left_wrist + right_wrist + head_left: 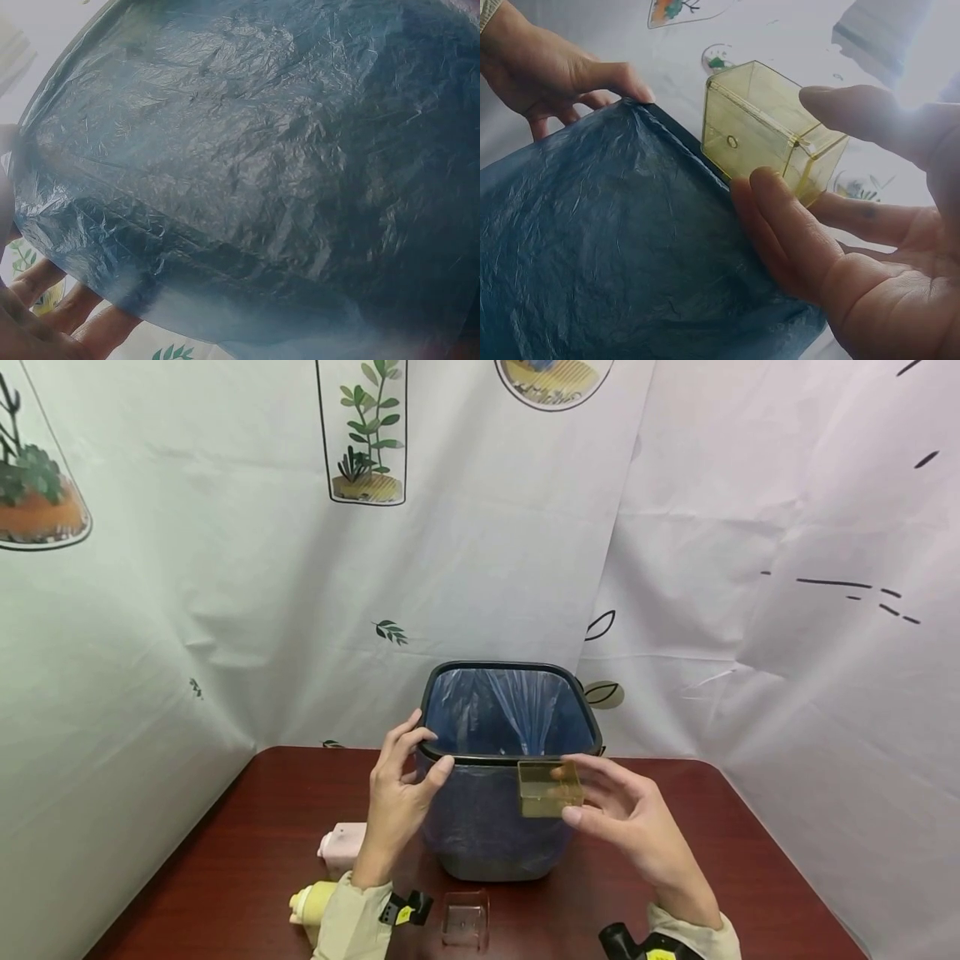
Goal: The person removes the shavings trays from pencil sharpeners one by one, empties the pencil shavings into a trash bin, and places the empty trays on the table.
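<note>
A dark bin (pixel 498 827) lined with a translucent blue bag (pixel 487 710) stands upright on the table, with a black rim around its mouth. My left hand (pixel 402 785) grips the rim at the front left corner, thumb in front and fingers along the left side. In the left wrist view, crinkled bag (pixel 262 165) fills most of the picture. My right hand (pixel 626 810) pinches a small see-through yellow plastic box (pixel 757 120) between thumb and fingers. That box overlaps the bin's front right rim in the head view.
A small clear plastic box (pixel 465 922) lies on the brown table (pixel 675 877) in front of the bin. To the left, a pink object (pixel 345 842) and a yellow object (pixel 313 903) sit partly behind my left arm. White printed cloth (pixel 480 568) hangs around the table.
</note>
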`<state>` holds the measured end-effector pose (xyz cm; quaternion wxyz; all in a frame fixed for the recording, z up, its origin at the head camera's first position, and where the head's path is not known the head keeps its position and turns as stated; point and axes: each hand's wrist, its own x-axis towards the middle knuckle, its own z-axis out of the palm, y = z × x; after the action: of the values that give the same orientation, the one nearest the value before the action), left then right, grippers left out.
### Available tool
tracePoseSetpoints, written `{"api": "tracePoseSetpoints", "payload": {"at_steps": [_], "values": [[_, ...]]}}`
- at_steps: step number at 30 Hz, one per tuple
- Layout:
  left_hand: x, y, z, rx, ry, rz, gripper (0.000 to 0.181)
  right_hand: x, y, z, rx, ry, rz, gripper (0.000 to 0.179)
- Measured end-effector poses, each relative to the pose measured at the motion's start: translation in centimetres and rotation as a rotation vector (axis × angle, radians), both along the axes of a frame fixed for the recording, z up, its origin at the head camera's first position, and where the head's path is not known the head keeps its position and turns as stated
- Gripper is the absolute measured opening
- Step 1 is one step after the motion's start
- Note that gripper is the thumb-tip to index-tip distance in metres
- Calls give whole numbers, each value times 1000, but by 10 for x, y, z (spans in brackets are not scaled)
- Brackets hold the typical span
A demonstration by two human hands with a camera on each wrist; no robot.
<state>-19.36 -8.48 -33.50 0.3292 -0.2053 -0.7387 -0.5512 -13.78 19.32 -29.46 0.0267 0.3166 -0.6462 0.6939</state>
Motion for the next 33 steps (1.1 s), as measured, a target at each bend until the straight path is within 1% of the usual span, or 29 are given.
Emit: {"api": "tracePoseSetpoints", "payload": {"at_steps": [5, 8, 15, 19, 23, 27, 29, 33], "values": [[0, 0, 1, -1, -10, 5, 32, -2, 1, -2, 19, 13, 23, 48], [2, 1, 3, 7, -18, 7, 33, -2, 2, -2, 38, 3, 55, 47], [23, 6, 26, 1, -19, 19, 29, -2, 3, -2, 99, -27, 132, 46], [26, 6, 29, -2, -24, 19, 29, -3, 3, -3, 113, -37, 148, 46], [26, 7, 28, -4, -31, 11, 29, -5, 4, -6, 123, -51, 153, 46], [25, 7, 27, -2, -39, 7, 29, -8, 4, -12, 137, -67, 161, 46], [20, 6, 22, 3, -38, 4, 30, -9, 4, -15, 140, -79, 166, 46], [6, 2, 8, 1, -34, 4, 32, -12, 4, -22, 143, -111, 186, 46]]}}
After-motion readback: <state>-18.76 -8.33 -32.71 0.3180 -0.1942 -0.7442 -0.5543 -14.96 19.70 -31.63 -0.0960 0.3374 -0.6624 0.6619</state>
